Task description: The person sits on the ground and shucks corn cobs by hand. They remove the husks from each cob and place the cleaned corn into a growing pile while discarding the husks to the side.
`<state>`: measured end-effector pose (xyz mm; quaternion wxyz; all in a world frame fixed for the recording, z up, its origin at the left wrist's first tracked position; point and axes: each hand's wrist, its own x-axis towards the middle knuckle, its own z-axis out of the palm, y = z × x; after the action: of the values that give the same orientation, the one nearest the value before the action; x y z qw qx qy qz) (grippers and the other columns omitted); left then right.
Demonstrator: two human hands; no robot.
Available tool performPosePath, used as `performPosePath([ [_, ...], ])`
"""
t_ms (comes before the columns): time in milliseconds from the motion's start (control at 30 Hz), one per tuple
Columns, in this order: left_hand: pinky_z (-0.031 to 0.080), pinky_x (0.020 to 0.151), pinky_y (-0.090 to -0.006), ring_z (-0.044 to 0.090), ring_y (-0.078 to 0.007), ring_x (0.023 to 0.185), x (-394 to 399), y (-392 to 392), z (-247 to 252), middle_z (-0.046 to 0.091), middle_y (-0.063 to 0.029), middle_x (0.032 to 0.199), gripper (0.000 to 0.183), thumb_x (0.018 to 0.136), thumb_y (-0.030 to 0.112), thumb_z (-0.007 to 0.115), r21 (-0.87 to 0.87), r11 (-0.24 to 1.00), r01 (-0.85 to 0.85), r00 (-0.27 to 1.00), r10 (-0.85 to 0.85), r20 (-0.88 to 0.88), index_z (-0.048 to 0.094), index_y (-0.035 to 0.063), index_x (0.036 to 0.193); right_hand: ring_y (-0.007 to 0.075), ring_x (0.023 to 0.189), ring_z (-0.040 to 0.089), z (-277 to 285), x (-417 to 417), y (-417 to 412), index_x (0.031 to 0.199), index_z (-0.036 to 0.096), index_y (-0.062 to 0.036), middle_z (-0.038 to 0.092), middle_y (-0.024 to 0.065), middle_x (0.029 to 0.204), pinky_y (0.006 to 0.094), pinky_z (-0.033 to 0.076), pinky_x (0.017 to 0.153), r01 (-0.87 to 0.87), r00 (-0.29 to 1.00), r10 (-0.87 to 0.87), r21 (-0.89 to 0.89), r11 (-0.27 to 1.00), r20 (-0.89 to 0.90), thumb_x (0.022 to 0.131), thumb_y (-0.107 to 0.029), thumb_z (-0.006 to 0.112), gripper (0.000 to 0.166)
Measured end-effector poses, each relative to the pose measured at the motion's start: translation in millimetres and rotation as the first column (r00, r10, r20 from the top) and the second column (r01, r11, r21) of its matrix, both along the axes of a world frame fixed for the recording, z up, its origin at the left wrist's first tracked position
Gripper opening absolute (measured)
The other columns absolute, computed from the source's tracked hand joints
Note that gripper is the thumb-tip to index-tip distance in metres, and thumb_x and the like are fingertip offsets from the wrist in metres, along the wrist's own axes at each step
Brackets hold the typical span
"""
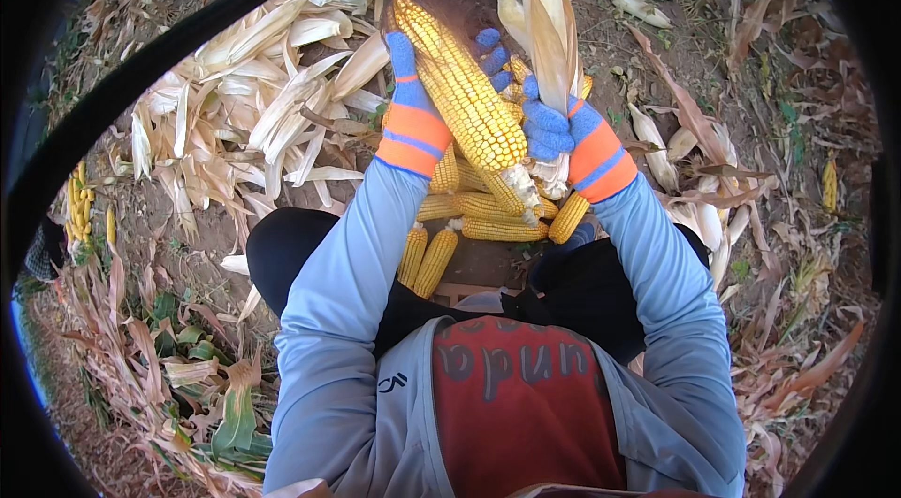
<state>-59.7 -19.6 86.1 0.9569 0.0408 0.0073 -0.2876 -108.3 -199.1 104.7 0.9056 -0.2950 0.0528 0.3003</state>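
Note:
My left hand point(417, 100), in a blue and orange knit glove, is closed around a bare yellow ear of corn point(461, 82). The ear slants, its tip up and left and its pale butt toward my right hand. The gloved right hand point(574, 135) grips a bunch of dry corn husks point(549, 26) that stands upward, with a pale stub showing below the fingers. Under both hands lies a pile of husked ears point(503, 229), partly hidden by the ear and the gloves.
Stripped husks point(260, 90) form a heap on the left. More pale husks point(654, 146) lie on the soil at right. Two husked ears point(426, 262) rest near my leg, and other ears point(79, 206) lie far left. A dark strap point(162, 37) crosses the upper left.

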Motion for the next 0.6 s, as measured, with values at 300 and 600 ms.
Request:
performPosePath([
  [300, 0.043, 0.081, -0.0467, 0.05, -0.0295, 0.085, 9.4, 6.7, -11.8, 0.049, -0.0143, 0.096, 0.074, 0.067, 0.064, 0.053, 0.327, 0.906, -0.267, 0.922, 0.339, -0.186, 0.044, 0.0035, 0.107, 0.0264, 0.072, 0.054, 1.9, 8.8, -1.4, 0.11, 0.044, -0.0064, 0.053, 0.0115, 0.082, 0.0428, 0.047, 0.068, 0.31, 0.935, -0.277, -0.133, 0.941, 0.221, 0.079, -0.019, 0.054, 0.034],
  [600, 0.044, 0.08, -0.042, 0.052, -0.0282, 0.084, 11.9, -0.4, -19.7, 0.054, -0.0117, 0.091, 0.067, 0.071, 0.06, 0.051, 0.481, 0.834, -0.271, 0.91, 0.385, -0.156, 0.048, 0.0049, 0.109, 0.0235, 0.067, 0.057, 6.9, 0.2, 5.9, 0.104, 0.052, -0.0051, 0.055, 0.0093, 0.074, 0.0327, 0.047, 0.061, 0.359, 0.841, 0.195, -0.79, 0.497, 0.505, 0.075, -0.024, 0.059, 0.035],
])
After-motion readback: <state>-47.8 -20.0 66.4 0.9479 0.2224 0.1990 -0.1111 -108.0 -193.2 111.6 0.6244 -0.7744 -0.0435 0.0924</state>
